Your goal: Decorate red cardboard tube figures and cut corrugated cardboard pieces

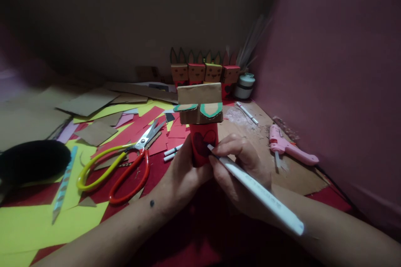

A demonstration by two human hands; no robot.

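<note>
My left hand [183, 171] grips a small cardboard figure [200, 123] from the left side. The figure has a red paper body with a drawn heart, a brown cardboard head and two green-edged ears folded down. My right hand [241, 167] is closed around a white marker pen [253, 190]. The pen's dark tip touches the red body beside the heart. Both forearms reach in from the bottom of the view.
Scissors [125, 162] with yellow and red handles lie left on red and yellow paper scraps [40, 225]. A pink glue gun [290, 148] lies right. Several finished cardboard figures [203, 73] and a small jar [244, 85] stand at the back. Loose white pens [247, 112] and a dark object [31, 160] lie around.
</note>
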